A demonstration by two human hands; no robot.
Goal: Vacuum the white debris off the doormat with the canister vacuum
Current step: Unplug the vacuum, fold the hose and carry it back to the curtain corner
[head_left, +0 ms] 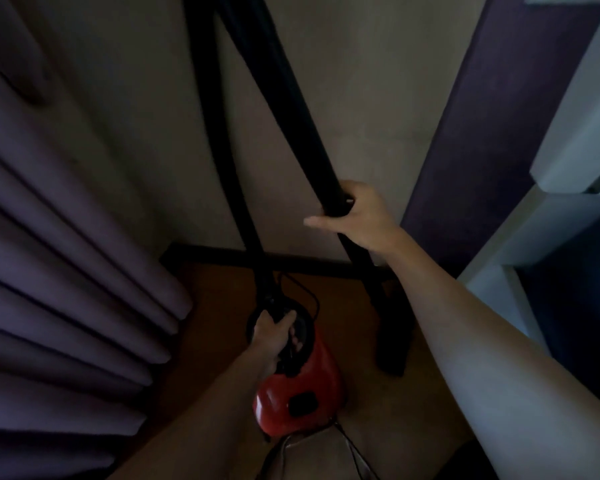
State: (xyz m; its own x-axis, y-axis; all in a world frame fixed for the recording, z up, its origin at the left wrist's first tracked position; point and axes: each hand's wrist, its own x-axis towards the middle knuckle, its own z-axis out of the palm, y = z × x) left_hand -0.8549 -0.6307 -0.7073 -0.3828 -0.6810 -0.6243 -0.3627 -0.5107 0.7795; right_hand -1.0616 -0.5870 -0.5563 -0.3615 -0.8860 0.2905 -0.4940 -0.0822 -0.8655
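A red canister vacuum (302, 393) sits on the brown floor in a dim corner. My left hand (274, 332) grips the black carry handle on its top. A black hose (219, 161) rises from the canister up the wall. My right hand (357, 216) holds the black wand (281, 98), fingers curled round it and thumb stretched out to the left. The wand slopes down to a black floor nozzle (394, 344) resting on the floor to the right of the canister. No doormat or white debris is in view.
Purple pleated curtains (59, 271) hang close on the left. A beige wall (361, 116) with a dark skirting board lies straight ahead. White shelving (568, 220) stands on the right. A thin black power cord (354, 448) trails from the canister's near end.
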